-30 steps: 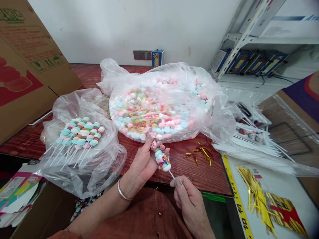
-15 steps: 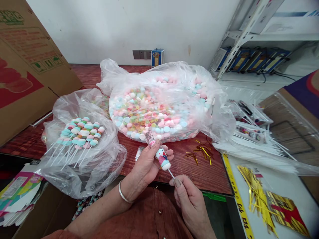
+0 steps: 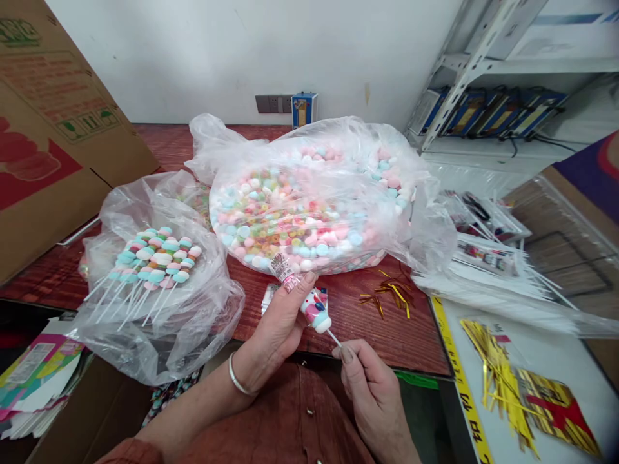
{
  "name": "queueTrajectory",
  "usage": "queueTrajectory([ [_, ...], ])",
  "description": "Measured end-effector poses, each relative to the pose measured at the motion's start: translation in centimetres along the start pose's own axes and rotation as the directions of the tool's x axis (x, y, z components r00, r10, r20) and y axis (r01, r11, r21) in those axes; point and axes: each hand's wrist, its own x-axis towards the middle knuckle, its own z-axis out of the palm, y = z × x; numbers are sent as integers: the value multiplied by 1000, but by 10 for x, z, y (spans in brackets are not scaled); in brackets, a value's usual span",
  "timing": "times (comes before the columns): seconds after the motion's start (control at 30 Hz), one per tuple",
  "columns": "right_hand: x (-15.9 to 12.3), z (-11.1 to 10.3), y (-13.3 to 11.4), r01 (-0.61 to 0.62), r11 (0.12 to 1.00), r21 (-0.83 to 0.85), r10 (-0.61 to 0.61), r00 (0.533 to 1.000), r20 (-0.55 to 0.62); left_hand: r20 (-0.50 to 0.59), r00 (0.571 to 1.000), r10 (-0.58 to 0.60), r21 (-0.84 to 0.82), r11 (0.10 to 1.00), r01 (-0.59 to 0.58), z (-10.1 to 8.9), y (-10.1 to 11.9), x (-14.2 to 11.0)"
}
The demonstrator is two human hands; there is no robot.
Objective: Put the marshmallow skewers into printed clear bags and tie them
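A marshmallow skewer (image 3: 318, 318) in a printed clear wrapper slants across the middle, near the table's front edge. My left hand (image 3: 281, 322) is closed round the wrapped candy, thumb on top; the wrapper's printed end (image 3: 285, 270) sticks out beyond the thumb. Below it, my right hand (image 3: 367, 386) pinches the thin white stick (image 3: 333, 336) between thumb and fingers. Behind the hands lies a big clear bag (image 3: 294, 219) of pastel marshmallows and gummy rings. To the left, several unwrapped marshmallow skewers (image 3: 159, 258) rest on a plastic bag (image 3: 203, 316).
Gold twist ties (image 3: 394, 296) lie on the table (image 3: 338, 303) to the right. More yellow ties (image 3: 503, 380) and a bundle of white sticks (image 3: 483, 283) are farther right. Cardboard boxes (image 3: 62, 116) stand at the left, and a shelf (image 3: 474, 64) at the back right.
My left hand has shifted slightly, its fingers now tucked behind the wrapped skewer, and the wrapper's end leans more to the left. My right hand keeps its pinch on the stick.
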Motion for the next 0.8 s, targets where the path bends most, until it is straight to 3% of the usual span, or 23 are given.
queueTrajectory([
  [0.17,0,-3,-2,-30,999,23,31,998,-48,133,987,-87,82,994,77,-6,3,-4],
  [0.27,-1,-4,-4,26,997,-75,-30,998,-62,49,995,-82,85,993,78,-9,2,-2],
  [0.33,-2,-4,-5,131,970,-203,-148,986,-73,-13,998,-60,39,997,60,-9,-1,1],
  [0.4,-1,-3,-4,272,896,-352,-318,945,-79,-47,998,-31,4,1000,31,-7,-4,2],
  [0.5,3,0,-2,433,701,-567,-562,825,-64,-61,998,-23,-33,999,21,-5,-10,2],
  [0.57,5,3,-1,471,581,-664,-656,754,-39,-63,997,-34,-50,998,30,-3,-14,1],
  [0.63,7,5,1,475,531,-702,-691,722,-34,-68,997,-39,-62,997,35,-2,-18,0],
  [0.7,6,6,1,448,596,-666,-656,750,-83,-70,996,-50,-75,996,45,-1,-20,-1],
  [0.77,5,7,0,352,789,-504,-485,860,-159,-66,996,-63,-101,993,56,-1,-22,-1],
  [0.8,5,8,-1,254,901,-353,-330,927,-177,-58,996,-66,-116,991,59,-1,-22,-1],
])
